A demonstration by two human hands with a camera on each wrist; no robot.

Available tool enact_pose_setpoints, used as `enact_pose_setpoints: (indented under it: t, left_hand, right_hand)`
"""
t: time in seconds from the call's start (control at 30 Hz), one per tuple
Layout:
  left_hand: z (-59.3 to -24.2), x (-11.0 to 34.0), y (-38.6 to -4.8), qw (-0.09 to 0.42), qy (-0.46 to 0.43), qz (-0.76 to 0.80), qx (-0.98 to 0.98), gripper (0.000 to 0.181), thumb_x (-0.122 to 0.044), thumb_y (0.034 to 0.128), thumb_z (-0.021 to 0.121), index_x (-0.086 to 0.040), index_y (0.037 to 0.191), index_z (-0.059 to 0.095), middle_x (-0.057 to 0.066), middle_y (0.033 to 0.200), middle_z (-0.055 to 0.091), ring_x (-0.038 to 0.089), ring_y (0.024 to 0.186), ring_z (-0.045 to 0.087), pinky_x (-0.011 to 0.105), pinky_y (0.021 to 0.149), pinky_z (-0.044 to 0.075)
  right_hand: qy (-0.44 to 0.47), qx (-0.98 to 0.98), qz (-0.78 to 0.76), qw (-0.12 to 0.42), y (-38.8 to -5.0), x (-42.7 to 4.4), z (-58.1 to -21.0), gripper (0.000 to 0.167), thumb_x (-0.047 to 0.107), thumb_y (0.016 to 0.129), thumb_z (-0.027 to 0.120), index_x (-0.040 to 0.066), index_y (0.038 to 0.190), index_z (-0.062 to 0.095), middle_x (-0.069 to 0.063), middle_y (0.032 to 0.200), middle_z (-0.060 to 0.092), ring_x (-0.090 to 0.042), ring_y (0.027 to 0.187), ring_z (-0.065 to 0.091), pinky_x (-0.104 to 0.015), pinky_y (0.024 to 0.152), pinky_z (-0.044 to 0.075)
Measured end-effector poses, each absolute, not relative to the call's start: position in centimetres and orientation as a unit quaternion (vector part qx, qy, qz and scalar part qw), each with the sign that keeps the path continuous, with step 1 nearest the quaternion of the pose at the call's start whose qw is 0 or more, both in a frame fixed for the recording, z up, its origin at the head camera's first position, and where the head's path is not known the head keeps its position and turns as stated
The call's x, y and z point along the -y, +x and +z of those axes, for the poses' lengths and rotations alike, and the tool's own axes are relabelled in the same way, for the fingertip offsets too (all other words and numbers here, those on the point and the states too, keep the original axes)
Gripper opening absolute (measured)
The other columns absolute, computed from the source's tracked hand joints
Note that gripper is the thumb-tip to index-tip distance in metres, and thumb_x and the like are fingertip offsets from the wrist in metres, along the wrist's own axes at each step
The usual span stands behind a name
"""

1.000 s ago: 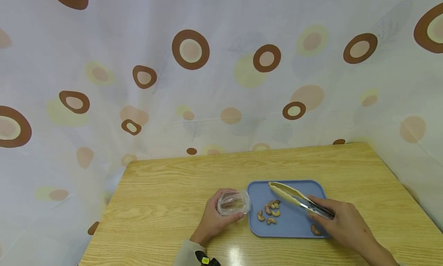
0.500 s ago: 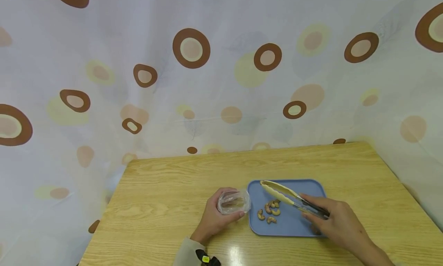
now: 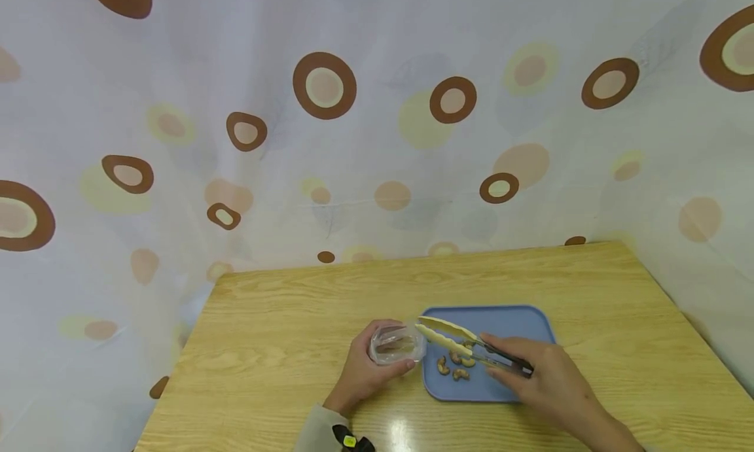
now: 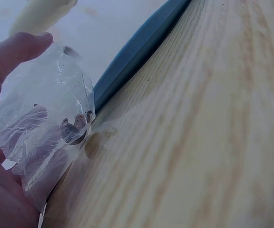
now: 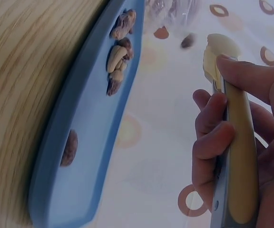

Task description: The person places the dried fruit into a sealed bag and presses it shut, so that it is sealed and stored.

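Note:
My left hand (image 3: 360,375) holds a clear plastic bag (image 3: 398,345) with its mouth up, beside the tray's left edge. Cashews (image 4: 72,129) show through the film in the left wrist view. In my right hand (image 3: 554,388) are metal tongs with cream tips (image 3: 450,326). The tips are spread apart at the bag's mouth. A small dark blurred piece (image 5: 188,41) hangs in the air below the tips in the right wrist view, likely a cashew. Several brown-skinned cashews (image 3: 461,374) lie at the left of the blue tray (image 3: 501,318).
One lone cashew (image 5: 70,148) lies on another part of the tray, seen in the right wrist view. The tray rests on a wooden table (image 3: 283,328). A patterned curtain (image 3: 365,131) hangs behind and along the sides.
My right hand has carried the tongs left across the tray to the bag, and their tips have spread. The left hand and bag have stayed in place.

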State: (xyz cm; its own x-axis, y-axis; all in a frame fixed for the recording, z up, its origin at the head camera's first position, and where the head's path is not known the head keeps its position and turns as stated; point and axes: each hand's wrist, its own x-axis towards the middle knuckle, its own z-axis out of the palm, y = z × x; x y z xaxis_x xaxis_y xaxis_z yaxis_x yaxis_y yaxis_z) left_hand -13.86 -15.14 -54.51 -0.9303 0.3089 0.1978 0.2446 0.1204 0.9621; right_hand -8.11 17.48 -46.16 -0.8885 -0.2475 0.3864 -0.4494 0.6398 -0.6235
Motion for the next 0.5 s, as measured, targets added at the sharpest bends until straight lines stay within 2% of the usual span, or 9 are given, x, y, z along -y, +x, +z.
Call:
enact_pose_setpoints:
  t: [0.13, 0.3, 0.5]
  left_hand:
    - [-54.6, 15.2, -13.8, 0.025, 0.181, 0.637, -0.749, 0.059, -0.015, 0.0861, 0.093, -0.022, 0.139, 0.068, 0.009, 0.14, 0.072, 0.027, 0.125, 0.069, 0.031, 0.106, 0.056]
    - [-54.6, 15.2, -13.8, 0.026, 0.178, 0.637, -0.75, 0.06, -0.017, 0.0866, 0.093, -0.023, 0.14, 0.067, 0.006, 0.141, 0.071, 0.026, 0.127, 0.069, 0.031, 0.106, 0.057]
    - [-54.6, 15.2, -13.8, 0.027, 0.181, 0.636, -0.75, 0.062, -0.017, 0.087, 0.093, -0.015, 0.143, 0.066, 0.007, 0.143, 0.071, 0.027, 0.129, 0.068, 0.03, 0.106, 0.057]
  right_hand:
    - [0.197, 0.896, 0.382, 0.114, -8.1, -16.8, -46.2, 0.049, 0.013, 0.084, 0.095, 0.013, 0.13, 0.081, -0.004, 0.112, 0.085, 0.01, 0.072, 0.051, -0.02, 0.058, 0.048]
    - [0.181, 0.899, 0.383, 0.114, -8.2, -16.9, -46.1, 0.051, 0.015, 0.083, 0.096, 0.015, 0.132, 0.081, -0.005, 0.114, 0.085, 0.01, 0.081, 0.062, -0.021, 0.061, 0.052]
    - [0.165, 0.913, 0.361, 0.099, -8.2, -18.0, -46.2, 0.051, 0.018, 0.083, 0.096, 0.018, 0.131, 0.081, -0.003, 0.113, 0.085, 0.009, 0.076, 0.056, -0.021, 0.06, 0.048]
